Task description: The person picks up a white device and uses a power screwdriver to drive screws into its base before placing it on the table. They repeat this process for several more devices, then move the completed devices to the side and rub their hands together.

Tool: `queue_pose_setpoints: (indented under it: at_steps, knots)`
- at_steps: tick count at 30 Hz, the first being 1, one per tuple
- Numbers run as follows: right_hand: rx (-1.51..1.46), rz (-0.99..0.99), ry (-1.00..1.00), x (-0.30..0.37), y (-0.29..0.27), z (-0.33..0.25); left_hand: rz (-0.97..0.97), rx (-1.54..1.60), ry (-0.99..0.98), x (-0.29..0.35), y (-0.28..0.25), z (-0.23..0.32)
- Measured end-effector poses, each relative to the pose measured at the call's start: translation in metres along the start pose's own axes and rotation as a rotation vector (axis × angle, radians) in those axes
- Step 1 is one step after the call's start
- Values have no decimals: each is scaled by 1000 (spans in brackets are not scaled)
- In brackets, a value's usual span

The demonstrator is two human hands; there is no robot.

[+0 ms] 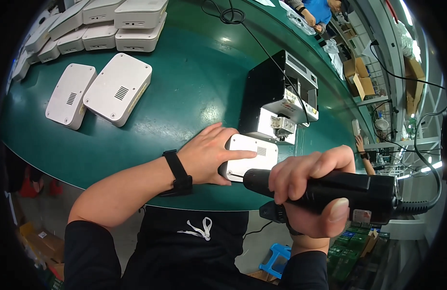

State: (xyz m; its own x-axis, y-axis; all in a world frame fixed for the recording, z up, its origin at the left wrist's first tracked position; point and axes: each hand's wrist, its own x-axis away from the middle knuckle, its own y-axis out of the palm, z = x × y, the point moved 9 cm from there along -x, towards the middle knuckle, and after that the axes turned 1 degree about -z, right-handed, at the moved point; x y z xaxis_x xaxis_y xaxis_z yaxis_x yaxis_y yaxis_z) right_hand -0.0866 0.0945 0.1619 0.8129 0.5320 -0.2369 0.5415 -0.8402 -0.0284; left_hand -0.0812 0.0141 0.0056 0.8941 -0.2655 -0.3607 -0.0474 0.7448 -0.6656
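Observation:
My left hand [209, 153] holds a white plastic box [247, 166] against the green table near its front edge. Its index finger stretches across the top, beside a small grid of vent slots, while the thumb lies at the near left corner. My right hand [313, 188] is wrapped round a black corded electric screwdriver [361, 191]. The tool lies nearly level, its nose pointing left at the box's near edge. A thin bit reaches over the box's near side; whether it touches a screw, I cannot tell.
Behind the box stands a black and silver machine [281, 96]. Two similar white boxes [119, 89] lie to the left, with stacked ones [141, 38] behind them. A black cable [267, 50] crosses the green table [194, 87]. Another person [320, 12] works at the far right.

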Motion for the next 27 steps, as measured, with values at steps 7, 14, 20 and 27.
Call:
queue_pose_setpoints:
  at_steps: [7, 14, 20, 27]
  knots:
    - [8, -23, 150, 8, 9, 21, 11, 34, 5, 1, 0, 0]
    - [70, -180, 176, 4, 22, 28, 49, 33, 22, 1, 3, 1]
    - [43, -174, 182, 0, 23, 39, 47, 56, 17, 6, 1, -4]
    - [215, -53, -152, -13, -3, 35, 12, -6, 17, 5, 6, 4]
